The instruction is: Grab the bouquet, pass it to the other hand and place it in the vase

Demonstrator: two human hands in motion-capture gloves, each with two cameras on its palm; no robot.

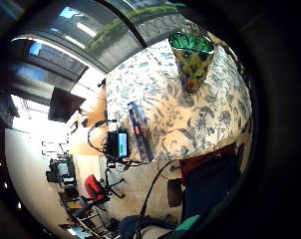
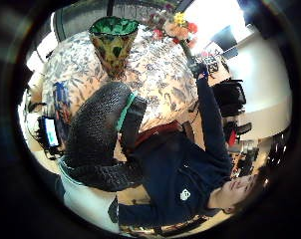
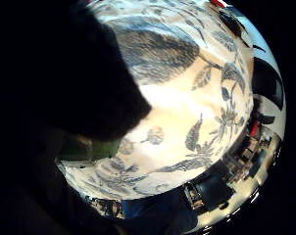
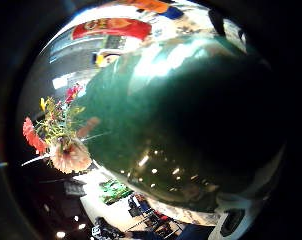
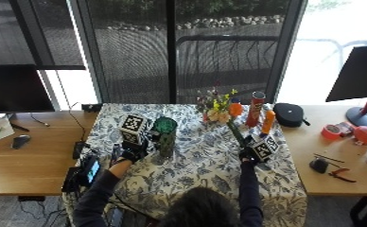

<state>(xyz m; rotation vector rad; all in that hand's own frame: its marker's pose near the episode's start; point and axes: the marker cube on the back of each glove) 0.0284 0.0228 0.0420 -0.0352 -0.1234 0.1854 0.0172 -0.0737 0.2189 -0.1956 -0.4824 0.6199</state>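
Observation:
A green-rimmed, mottled vase [image 5: 164,135] stands upright on the blue-flowered tablecloth [image 5: 202,165]; the left palm views show it too, vase [image 1: 192,59], vase [image 2: 113,44]. My left hand [image 5: 128,152] hovers just left of it, fingers relaxed and holding nothing. My right hand [image 5: 249,152] grips the bouquet's green wrapped stem [image 5: 236,133] near its lower end, right of the vase. The stem slants up to the pink, yellow and red flowers [image 5: 217,111]. That stem [image 4: 181,125] fills the right thumb side view, with the blooms [image 4: 56,135] beyond. The bouquet [image 2: 176,26] stays apart from the vase.
A red tube can [image 5: 257,108], an orange bottle [image 5: 268,121] and a black case [image 5: 290,114] stand at the back right. A flat blue box [image 1: 138,128] and a small screen device [image 5: 89,171] sit at the table's left edge. Tools lie on the wooden desk [image 5: 341,156] to the right.

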